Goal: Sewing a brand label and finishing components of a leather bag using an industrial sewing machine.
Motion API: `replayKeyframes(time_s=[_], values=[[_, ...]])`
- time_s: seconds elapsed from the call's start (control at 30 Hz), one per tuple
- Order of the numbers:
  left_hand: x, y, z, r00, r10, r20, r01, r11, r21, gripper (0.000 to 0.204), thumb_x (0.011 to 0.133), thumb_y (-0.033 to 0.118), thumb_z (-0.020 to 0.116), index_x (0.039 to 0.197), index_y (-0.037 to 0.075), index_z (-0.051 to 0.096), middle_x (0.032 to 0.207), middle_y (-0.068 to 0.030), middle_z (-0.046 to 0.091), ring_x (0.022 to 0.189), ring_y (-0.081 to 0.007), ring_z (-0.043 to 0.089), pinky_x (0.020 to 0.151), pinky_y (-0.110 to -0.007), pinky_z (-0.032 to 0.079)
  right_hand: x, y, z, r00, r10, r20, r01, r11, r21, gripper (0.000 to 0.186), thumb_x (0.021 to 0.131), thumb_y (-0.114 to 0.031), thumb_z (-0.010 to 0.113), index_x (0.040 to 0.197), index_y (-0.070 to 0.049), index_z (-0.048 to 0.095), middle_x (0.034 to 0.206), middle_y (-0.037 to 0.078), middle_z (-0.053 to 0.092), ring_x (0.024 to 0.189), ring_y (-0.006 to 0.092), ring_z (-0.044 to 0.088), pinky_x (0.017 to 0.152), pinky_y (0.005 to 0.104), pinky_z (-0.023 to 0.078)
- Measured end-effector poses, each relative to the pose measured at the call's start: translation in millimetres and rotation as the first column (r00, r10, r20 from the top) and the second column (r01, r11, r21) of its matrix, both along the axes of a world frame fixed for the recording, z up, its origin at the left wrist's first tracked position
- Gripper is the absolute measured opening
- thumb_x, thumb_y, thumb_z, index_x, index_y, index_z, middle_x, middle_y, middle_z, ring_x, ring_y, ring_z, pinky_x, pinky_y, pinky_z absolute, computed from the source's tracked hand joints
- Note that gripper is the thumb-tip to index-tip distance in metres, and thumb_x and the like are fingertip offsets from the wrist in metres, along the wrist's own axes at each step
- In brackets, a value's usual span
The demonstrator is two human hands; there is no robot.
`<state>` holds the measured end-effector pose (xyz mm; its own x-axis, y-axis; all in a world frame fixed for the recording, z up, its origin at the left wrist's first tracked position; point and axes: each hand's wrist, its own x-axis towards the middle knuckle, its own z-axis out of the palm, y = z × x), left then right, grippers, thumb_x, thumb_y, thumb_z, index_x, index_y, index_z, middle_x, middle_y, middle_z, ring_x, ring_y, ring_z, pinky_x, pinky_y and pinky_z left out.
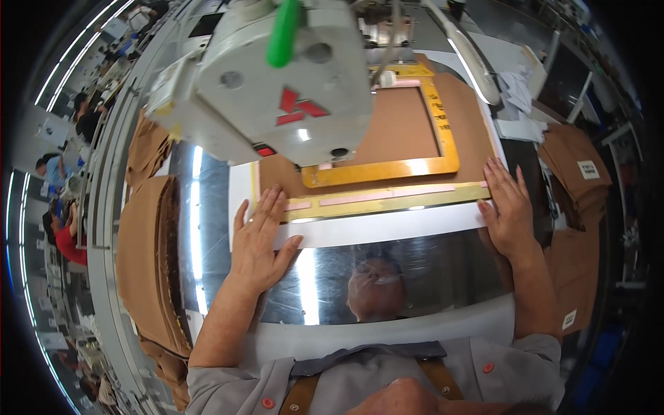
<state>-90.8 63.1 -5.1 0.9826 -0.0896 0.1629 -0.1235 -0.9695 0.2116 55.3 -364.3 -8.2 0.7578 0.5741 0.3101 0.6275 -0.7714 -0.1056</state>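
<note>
A white template board [387, 228] carries brown fabric [468, 152] and a yellow strip with pink pieces [387, 197] along its near edge. A yellow rectangular frame [387, 166] lies on the fabric, partly hidden by the white sewing machine head [263, 97] with its green handle. My left hand [266, 238] rests open on the board's left end, fingertips on the strip and thumb apart. My right hand [506, 207] rests open at the right end, fingers stretched over the strip and fabric edge. Beneath the board is a shiny metal table [325, 277].
Stacks of brown fabric pieces lie left [149, 256] and right [570, 270]. A grey rail [104, 263] runs along the left. A dark monitor [564, 86] stands at the back right. Several other people, including one in red [69, 242], sit at stations farther left.
</note>
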Motion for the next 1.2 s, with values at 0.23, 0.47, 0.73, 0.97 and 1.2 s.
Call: replayKeyframes(time_s=[0.23,0.47,0.73,0.97,1.2], values=[[1,7,-5,0.998,0.062,0.032,-0.063,0.996,0.06,0.077,0.097,0.053,0.049,0.155,0.002,0.042,0.16,-0.0192,0.042,0.149,-0.0307,0.041,0.124,-0.053,0.014,0,0,1,0.999,0.011,0.049,-0.011,1.0,0.002,0.049,0.099,-0.038,0.061,0.133,-0.003,0.064,0.139,0.015,0.063,0.137,0.0303,0.054,0.12,0.0566,0.028],[0,3,-4,0.996,0.081,0.026,-0.083,0.991,0.103,0.072,0.095,0.048,0.054,0.15,0.002,0.049,0.152,-0.02,0.052,0.143,-0.0324,0.049,0.123,-0.053,0.017,0,-5,2,0.998,0.0,0.063,-0.001,1.0,0.019,0.048,0.099,-0.043,0.06,0.13,-0.006,0.066,0.136,0.013,0.065,0.134,0.0282,0.057,0.118,0.0547,0.03],[0,0,-5,0.993,0.021,0.116,-0.035,0.992,0.12,0.071,0.093,0.045,0.058,0.147,0.0,0.051,0.151,-0.0216,0.053,0.142,-0.0334,0.05,0.122,-0.054,0.02,-3,-5,3,0.992,-0.019,0.121,0.008,0.996,0.088,0.044,0.098,-0.041,0.062,0.124,-0.007,0.07,0.131,0.012,0.069,0.131,0.0275,0.059,0.117,0.0529,0.033],[-2,3,-6,0.995,0.014,0.095,-0.023,0.996,0.091,0.068,0.093,0.043,0.06,0.144,-0.001,0.054,0.146,-0.0222,0.057,0.137,-0.0346,0.055,0.122,-0.055,0.022,-3,-10,3,0.993,-0.024,0.113,0.022,1.0,0.02,0.041,0.099,-0.036,0.059,0.125,-0.006,0.07,0.131,0.012,0.069,0.129,0.0279,0.061,0.115,0.0526,0.036],[3,0,-4,0.984,0.009,0.176,-0.036,0.988,0.152,0.068,0.093,0.043,0.06,0.145,0.0,0.054,0.146,-0.0205,0.058,0.14,-0.0335,0.053,0.123,-0.055,0.022,3,-11,2,0.982,-0.062,0.177,0.037,0.989,0.14,0.036,0.099,-0.033,0.064,0.12,-0.005,0.072,0.127,0.013,0.071,0.127,0.0285,0.062,0.113,0.0504,0.039]])
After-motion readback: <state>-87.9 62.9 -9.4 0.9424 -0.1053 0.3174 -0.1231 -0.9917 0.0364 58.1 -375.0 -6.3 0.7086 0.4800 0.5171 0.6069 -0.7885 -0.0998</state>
